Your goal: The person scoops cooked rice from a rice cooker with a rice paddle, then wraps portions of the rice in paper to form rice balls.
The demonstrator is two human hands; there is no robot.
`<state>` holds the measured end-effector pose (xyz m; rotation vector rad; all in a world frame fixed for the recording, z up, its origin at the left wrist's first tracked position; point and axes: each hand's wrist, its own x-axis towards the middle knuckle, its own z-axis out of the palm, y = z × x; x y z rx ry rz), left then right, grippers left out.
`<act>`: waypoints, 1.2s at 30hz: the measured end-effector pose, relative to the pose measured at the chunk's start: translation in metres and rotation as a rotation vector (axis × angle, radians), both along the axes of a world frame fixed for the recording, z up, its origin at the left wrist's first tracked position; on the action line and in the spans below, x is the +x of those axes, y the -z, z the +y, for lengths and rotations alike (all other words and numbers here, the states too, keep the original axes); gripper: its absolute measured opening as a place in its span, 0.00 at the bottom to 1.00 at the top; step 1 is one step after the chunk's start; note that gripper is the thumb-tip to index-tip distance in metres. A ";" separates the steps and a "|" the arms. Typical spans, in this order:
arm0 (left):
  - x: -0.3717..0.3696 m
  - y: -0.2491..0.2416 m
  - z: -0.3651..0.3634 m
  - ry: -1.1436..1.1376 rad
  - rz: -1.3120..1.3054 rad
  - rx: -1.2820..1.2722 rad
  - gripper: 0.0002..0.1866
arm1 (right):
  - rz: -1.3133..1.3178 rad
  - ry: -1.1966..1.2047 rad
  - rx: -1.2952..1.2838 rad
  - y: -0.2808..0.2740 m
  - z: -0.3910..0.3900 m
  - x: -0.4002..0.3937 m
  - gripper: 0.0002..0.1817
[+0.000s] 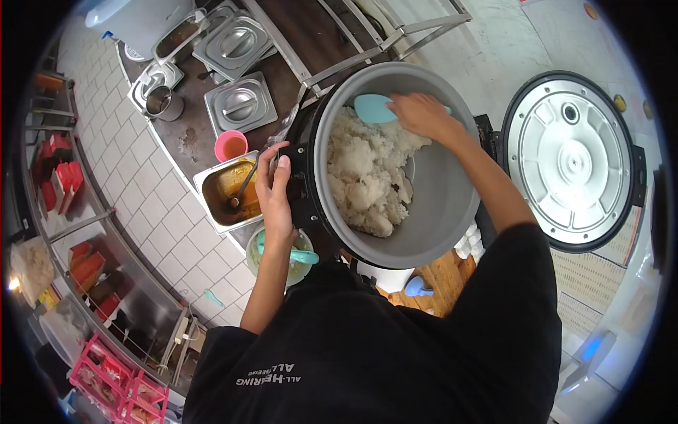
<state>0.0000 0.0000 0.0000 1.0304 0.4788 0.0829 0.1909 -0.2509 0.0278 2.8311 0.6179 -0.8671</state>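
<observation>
White rice (367, 177) lies heaped against one side of a large grey pot (441, 212) inside a black cooker. My right hand (422, 115) reaches into the pot, its fingers wrapped round a light-blue paddle (374, 109) whose blade rests at the edge of the rice. On the cooker's left side, my left hand (274, 191) grips the black side handle (300, 161). The cooker's round metal lid (573, 159) stands open on the right. Beside my left hand is a steel pan (212, 198) with orange sauce and a ladle.
Lidded steel containers (241, 106), a metal cup (164, 103) and a pink cup (231, 145) stand on the counter. A bowl (296, 274) with a teal utensil is near my left forearm. A metal rack frame (367, 56) rises behind the cooker. Shelves (106, 233) stand far left.
</observation>
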 end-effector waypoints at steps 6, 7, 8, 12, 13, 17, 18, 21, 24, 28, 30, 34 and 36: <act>0.000 -0.008 -0.009 -0.049 0.006 -0.060 0.17 | 0.111 -0.109 0.238 0.046 0.004 0.006 0.22; 0.003 -0.005 -0.007 -0.055 0.005 -0.053 0.17 | 0.110 -0.161 0.262 0.047 0.007 0.008 0.22; 0.004 -0.002 -0.006 -0.042 -0.011 -0.023 0.17 | 0.114 -0.214 0.284 0.047 0.010 0.009 0.22; -0.001 -0.005 -0.007 -0.021 0.020 -0.007 0.16 | 0.214 -0.307 0.213 0.031 0.032 0.009 0.23; 0.000 -0.005 -0.008 -0.036 0.006 -0.042 0.16 | 0.248 -0.285 0.248 0.042 0.028 0.009 0.23; -0.001 -0.004 -0.006 -0.016 -0.012 -0.025 0.15 | 0.464 -0.289 0.167 0.047 0.043 0.023 0.22; -0.002 0.001 -0.005 -0.012 -0.009 0.018 0.15 | 0.449 -0.292 0.170 0.055 0.039 0.023 0.22; -0.001 -0.002 -0.008 -0.043 -0.013 -0.038 0.15 | 0.400 -0.372 0.286 0.071 0.038 0.029 0.22; -0.002 -0.003 -0.007 -0.045 -0.006 -0.038 0.15 | 0.421 -0.356 0.253 0.057 0.043 0.009 0.22; 0.000 0.000 -0.006 -0.046 -0.013 -0.042 0.15 | 0.276 -0.465 0.299 0.031 0.045 -0.010 0.21; -0.002 0.002 -0.006 -0.036 -0.011 -0.028 0.15 | 0.271 -0.482 0.263 0.007 0.048 -0.027 0.20; -0.002 0.000 -0.006 -0.056 -0.005 -0.113 0.16 | 0.127 -0.566 0.197 -0.024 0.054 -0.061 0.18; -0.002 0.002 -0.005 -0.043 -0.002 -0.136 0.16 | 0.086 -0.574 0.127 -0.034 0.051 -0.076 0.17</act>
